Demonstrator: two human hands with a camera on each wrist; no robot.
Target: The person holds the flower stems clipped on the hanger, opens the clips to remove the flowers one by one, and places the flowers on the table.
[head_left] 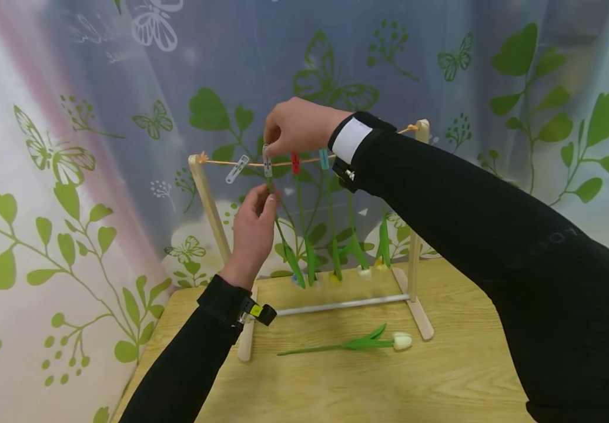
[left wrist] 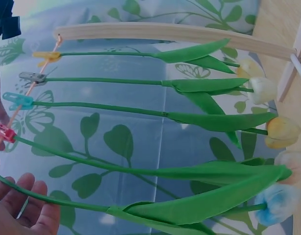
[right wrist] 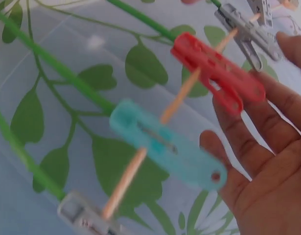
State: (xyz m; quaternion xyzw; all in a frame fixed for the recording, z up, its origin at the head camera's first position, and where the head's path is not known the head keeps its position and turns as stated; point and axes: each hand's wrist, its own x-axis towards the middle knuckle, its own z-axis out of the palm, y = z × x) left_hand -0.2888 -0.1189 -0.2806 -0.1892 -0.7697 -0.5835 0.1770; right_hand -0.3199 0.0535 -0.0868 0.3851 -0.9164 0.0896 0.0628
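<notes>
- Toward the desk's [head_left: 336, 388] far edge, four flowers [left wrist: 219, 121] hang bloom-down from pegs [head_left: 295, 163] on the cord [head_left: 310, 160]; that part looks done.
- Blue flower [left wrist: 189, 208]: in progress, its stem end up at a grey peg [head_left: 267, 164]. The left grip [head_left: 254, 220] pinches the stem; the right grip [head_left: 296, 126] pinches the peg. Whether the peg already bites, I cannot tell.
- Apparently left: the white flower [head_left: 362, 343], lying farther from that far edge than the rack [head_left: 344, 304], and a bare peg [head_left: 237, 169].
</notes>
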